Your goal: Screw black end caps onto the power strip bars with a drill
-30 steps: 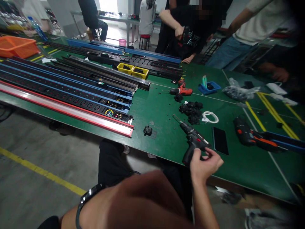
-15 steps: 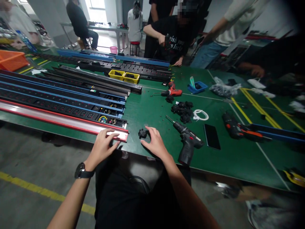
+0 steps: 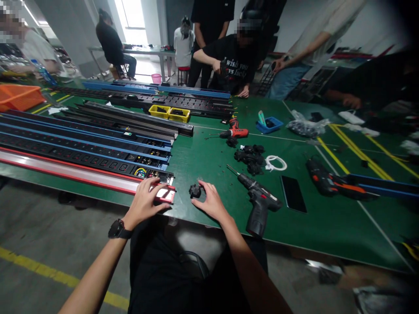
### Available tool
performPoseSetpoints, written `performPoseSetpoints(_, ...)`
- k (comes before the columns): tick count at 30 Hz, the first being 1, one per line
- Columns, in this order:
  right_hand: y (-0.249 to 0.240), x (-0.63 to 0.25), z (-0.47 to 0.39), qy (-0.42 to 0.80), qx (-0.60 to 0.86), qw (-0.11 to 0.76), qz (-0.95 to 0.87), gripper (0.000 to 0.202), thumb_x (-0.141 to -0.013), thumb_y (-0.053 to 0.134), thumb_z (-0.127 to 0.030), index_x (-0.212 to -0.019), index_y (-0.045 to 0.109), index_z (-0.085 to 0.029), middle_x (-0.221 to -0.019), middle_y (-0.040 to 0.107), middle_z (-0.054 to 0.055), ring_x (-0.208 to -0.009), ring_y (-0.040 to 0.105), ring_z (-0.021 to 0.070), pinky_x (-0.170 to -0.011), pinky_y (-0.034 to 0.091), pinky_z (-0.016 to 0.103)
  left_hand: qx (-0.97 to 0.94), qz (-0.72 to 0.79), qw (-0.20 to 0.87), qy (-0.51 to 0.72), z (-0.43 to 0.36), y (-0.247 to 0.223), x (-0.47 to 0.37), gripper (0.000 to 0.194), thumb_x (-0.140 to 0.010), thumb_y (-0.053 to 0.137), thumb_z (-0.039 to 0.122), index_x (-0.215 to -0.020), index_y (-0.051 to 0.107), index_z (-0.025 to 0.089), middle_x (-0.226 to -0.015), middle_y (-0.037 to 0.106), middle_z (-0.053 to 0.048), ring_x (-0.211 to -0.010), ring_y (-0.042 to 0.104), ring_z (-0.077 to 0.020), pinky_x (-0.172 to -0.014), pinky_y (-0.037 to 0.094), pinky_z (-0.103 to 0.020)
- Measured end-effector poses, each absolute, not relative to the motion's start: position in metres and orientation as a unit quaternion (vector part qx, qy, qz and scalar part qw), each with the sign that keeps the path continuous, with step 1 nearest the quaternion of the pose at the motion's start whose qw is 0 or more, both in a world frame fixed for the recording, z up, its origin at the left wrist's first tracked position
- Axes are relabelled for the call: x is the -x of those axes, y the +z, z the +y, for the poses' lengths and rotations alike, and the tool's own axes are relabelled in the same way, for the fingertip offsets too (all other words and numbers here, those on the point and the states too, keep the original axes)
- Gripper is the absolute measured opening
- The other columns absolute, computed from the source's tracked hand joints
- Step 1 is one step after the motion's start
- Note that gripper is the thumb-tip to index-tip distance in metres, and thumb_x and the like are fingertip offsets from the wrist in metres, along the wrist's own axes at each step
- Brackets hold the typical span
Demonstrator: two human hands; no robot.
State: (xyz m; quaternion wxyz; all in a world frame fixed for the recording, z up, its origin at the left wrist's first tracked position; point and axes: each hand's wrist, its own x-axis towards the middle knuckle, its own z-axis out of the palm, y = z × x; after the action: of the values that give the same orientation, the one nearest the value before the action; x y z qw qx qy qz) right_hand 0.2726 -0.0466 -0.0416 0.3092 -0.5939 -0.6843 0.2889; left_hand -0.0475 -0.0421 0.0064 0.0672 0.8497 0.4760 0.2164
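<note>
My left hand lies over the near end of a red-edged rail with a pale, shiny inner face. Its fingers are spread across the rail, and the thumb stands apart at the table's edge. To its right, my right hand curves beside a small black plastic part on the table. Thumb and fingers are apart at either side of that part; whether they touch it I cannot tell. Farther right lie a black cordless drill and a dark phone.
Blue-edged black strips with exposed wiring fill the left of the green table. Behind are yellow bins, a red drill, black parts and a white cable coil. A co-worker bends over the far side.
The view has tilted up slightly. My right thumb and fingers have come closer around the black part. My left hand stays on the end of the red-edged rail.
</note>
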Motion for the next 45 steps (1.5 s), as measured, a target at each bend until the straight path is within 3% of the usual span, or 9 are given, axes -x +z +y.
performPoseSetpoints(3,-0.042,-0.284,-0.030,0.344,0.566,0.304,-0.685,0.064,-0.083,0.071,-0.029,-0.145,0.060,-0.023,-0.140,0.063,0.012,-0.120,0.062,0.0262,-0.103,0.050,0.044,-0.846,0.476,0.064,0.232,-0.051,0.010,0.030,0.057,-0.091,0.070,0.054,-0.142,0.062,0.031,-0.147,0.052,-0.013,-0.140,0.044,-0.0361,-0.116,0.037,-0.057)
performPoseSetpoints(7,-0.035,-0.292,0.000,0.380,0.575,0.275,-0.670,0.034,-0.093,0.055,-0.026,-0.119,0.076,-0.020,-0.117,0.075,0.009,-0.100,0.067,0.0208,-0.091,0.051,0.034,-0.845,0.469,0.086,0.242,-0.053,0.013,-0.010,0.041,-0.098,0.062,0.046,-0.134,0.065,0.027,-0.133,0.062,-0.012,-0.125,0.055,-0.0313,-0.108,0.045,-0.050)
performPoseSetpoints(10,-0.025,-0.292,0.018,0.425,0.546,0.232,-0.683,0.030,-0.095,0.054,-0.031,-0.100,0.080,-0.017,-0.095,0.077,0.006,-0.083,0.066,0.0183,-0.075,0.048,0.028,-0.855,0.456,0.110,0.222,-0.039,0.015,-0.042,0.062,-0.092,0.068,0.056,-0.144,0.057,0.024,-0.139,0.060,-0.014,-0.128,0.054,-0.0346,-0.109,0.043,-0.053)
performPoseSetpoints(13,-0.018,-0.291,0.031,0.450,0.529,0.201,-0.690,0.025,-0.088,0.061,-0.032,-0.081,0.079,-0.016,-0.073,0.073,0.003,-0.067,0.060,0.0149,-0.063,0.041,0.025,-0.873,0.425,0.147,0.189,-0.017,0.014,-0.061,0.090,-0.079,0.078,0.065,-0.153,0.048,0.023,-0.146,0.058,-0.015,-0.133,0.052,-0.0378,-0.110,0.042,-0.053)
performPoseSetpoints(19,-0.022,-0.296,0.049,0.503,0.524,0.164,-0.668,0.020,-0.078,0.067,-0.032,-0.070,0.077,-0.016,-0.054,0.059,-0.003,-0.051,0.046,0.0101,-0.051,0.030,0.023,-0.884,0.396,0.205,0.140,0.013,0.008,-0.069,0.067,-0.080,0.083,0.053,-0.138,0.063,0.025,-0.126,0.072,-0.009,-0.113,0.064,-0.0308,-0.093,0.047,-0.041)
performPoseSetpoints(24,-0.025,-0.296,0.060,0.535,0.528,0.149,-0.642,0.019,-0.071,0.072,-0.035,-0.070,0.077,-0.016,-0.053,0.056,-0.004,-0.051,0.045,0.0097,-0.049,0.030,0.022,-0.884,0.391,0.217,0.138,0.019,0.007,-0.065,0.075,-0.073,0.087,0.060,-0.137,0.064,0.028,-0.125,0.073,-0.008,-0.113,0.065,-0.0302,-0.092,0.046,-0.039)
performPoseSetpoints(30,-0.027,-0.293,0.061,0.536,0.544,0.149,-0.628,0.016,-0.069,0.070,-0.031,-0.065,0.072,-0.016,-0.049,0.049,-0.006,-0.048,0.039,0.0086,-0.046,0.025,0.023,-0.880,0.395,0.219,0.145,0.016,0.009,-0.066,0.068,-0.075,0.087,0.055,-0.133,0.064,0.028,-0.121,0.073,-0.007,-0.111,0.065,-0.0293,-0.091,0.045,-0.038)
performPoseSetpoints(37,-0.024,-0.299,0.051,0.536,0.546,0.144,-0.628,0.015,-0.070,0.069,-0.030,-0.068,0.071,-0.016,-0.050,0.054,-0.005,-0.048,0.045,0.0088,-0.047,0.030,0.021,-0.887,0.385,0.227,0.116,0.020,0.011,-0.071,0.072,-0.065,0.089,0.067,-0.120,0.065,0.027,-0.115,0.073,-0.004,-0.107,0.064,-0.0290,-0.084,0.043,-0.035)
performPoseSetpoints(45,-0.006,-0.321,0.041,0.492,0.567,0.116,-0.650,0.008,-0.069,0.072,-0.024,-0.066,0.074,-0.017,-0.051,0.060,-0.003,-0.046,0.048,0.0098,-0.047,0.031,0.022,-0.881,0.381,0.262,0.100,0.024,0.010,-0.079,0.080,-0.059,0.090,0.070,-0.119,0.063,0.025,-0.108,0.072,-0.005,-0.098,0.067,-0.0273,-0.077,0.044,-0.032)
